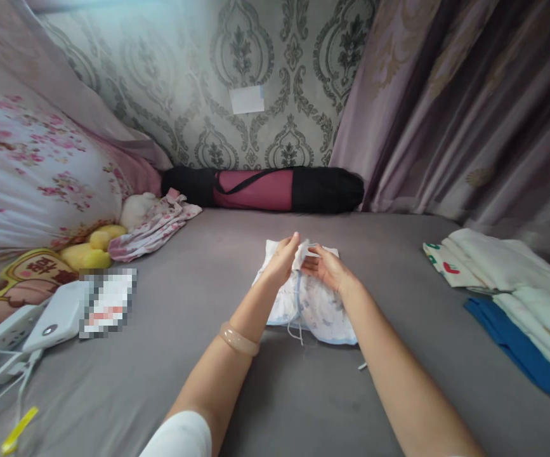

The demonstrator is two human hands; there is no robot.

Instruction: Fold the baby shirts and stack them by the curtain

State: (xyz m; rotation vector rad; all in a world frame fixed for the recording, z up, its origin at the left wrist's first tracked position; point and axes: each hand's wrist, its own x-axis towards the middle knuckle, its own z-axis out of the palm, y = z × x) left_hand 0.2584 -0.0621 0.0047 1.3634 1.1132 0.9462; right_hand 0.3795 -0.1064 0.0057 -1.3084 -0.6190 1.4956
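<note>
A small white baby top [328, 312] with a faint print, pale blue edging and thin white ties lies on the grey sheet in front of me. My left hand [281, 259], with a bangle on its wrist, grips the top's upper middle, thumb pointing up. From the other side, my right hand [328, 268] pinches the same bunched white fold, its fingers partly behind the cloth. Between my hands the fold is raised off the sheet, while the lower part lies spread out. One tie end pokes out beside my right forearm.
Folded white clothes [541, 285] and a blue cloth [517, 343] lie at the right. A long black and maroon bag [260, 189] rests against the wall. On the left are a power strip [6, 330], a white power bank [60, 314], cables and yellow plush toys [87, 251].
</note>
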